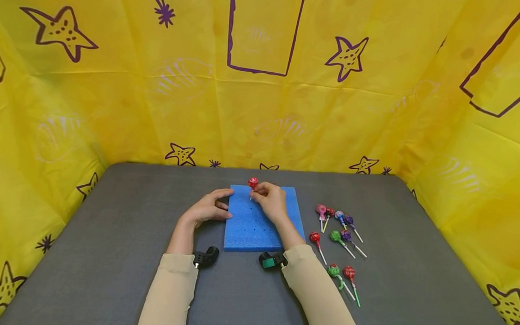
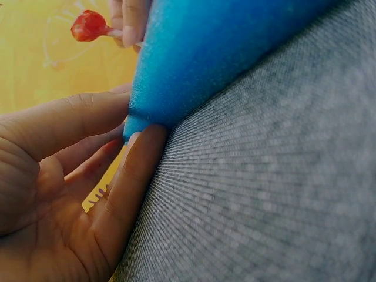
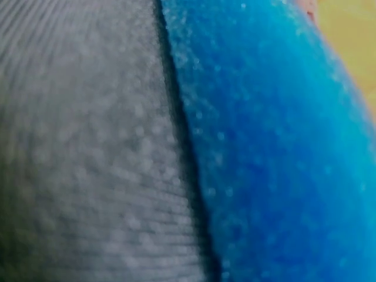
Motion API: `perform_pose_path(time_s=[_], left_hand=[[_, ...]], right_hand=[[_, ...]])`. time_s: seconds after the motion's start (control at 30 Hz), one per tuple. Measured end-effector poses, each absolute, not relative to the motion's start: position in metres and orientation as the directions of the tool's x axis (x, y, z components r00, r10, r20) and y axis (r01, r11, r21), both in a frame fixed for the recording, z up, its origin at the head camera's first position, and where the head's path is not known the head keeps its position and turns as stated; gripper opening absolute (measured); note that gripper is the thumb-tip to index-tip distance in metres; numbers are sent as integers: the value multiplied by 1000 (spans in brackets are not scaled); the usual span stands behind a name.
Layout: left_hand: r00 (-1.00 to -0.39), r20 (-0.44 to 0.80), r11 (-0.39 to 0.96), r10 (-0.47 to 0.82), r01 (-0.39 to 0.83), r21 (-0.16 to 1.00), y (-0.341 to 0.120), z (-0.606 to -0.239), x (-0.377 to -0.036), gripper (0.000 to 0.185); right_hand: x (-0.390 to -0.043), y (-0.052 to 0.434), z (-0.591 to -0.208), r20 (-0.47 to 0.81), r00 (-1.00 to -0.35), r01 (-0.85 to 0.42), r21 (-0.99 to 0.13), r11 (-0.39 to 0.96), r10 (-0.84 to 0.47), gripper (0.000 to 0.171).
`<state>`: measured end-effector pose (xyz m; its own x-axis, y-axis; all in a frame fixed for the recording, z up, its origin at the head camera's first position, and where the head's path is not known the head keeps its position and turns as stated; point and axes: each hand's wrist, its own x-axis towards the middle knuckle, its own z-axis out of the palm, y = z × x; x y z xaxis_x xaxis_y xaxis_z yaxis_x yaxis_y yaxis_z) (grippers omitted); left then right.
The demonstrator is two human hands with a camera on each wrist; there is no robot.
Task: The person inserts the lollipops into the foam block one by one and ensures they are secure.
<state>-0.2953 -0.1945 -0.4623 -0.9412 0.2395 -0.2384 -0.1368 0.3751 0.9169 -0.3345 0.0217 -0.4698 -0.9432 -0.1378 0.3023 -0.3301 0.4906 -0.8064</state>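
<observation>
A blue foam block (image 1: 242, 237) with small dark holes in its top lies flat on the grey table. Over its far part, my right hand (image 1: 272, 201) pinches the white stick of a red-wrapped lollipop (image 1: 252, 182), candy end up. Whether the stick's tip is in a hole cannot be made out. My left hand (image 1: 209, 208) touches the block's left side with fairly straight, spread fingers. In the left wrist view, fingertips (image 2: 148, 141) rest against the foam edge, and the red lollipop (image 2: 89, 26) shows beyond. The right wrist view holds mostly blurred foam (image 3: 264, 147).
Several lollipops lie to the right of the block, among them a pink one (image 1: 321, 210), a red one (image 1: 314, 237), a green one (image 1: 335, 236) and another red one (image 1: 349, 273). A yellow patterned curtain (image 1: 255, 107) encloses the table (image 1: 148, 200) at the back and sides.
</observation>
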Motion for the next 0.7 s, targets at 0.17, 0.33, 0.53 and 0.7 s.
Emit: perform_pose_path(time_s=[0.17,0.33,0.53,0.7], left_hand=[[-942,-240,380,236,-138,915,-195,-463,-295,74],[-942,-235,380,237,-133,916,-195,-462,-295,74],[-942,-244,386,232,-142,912,-194,-464,-295,75],[-942,-249,382,226,-150,912,-193,-464,-295,75]], right_hand=[[-333,21,-471,317,-935,-353,-775,525,-159,11],[-333,22,-472,318,-932,-362,-768,528,-176,11],[-334,23,-472,304,-932,-363,-764,534,-198,12],[-334,25,-471,290,-929,-369,-753,545,-229,12]])
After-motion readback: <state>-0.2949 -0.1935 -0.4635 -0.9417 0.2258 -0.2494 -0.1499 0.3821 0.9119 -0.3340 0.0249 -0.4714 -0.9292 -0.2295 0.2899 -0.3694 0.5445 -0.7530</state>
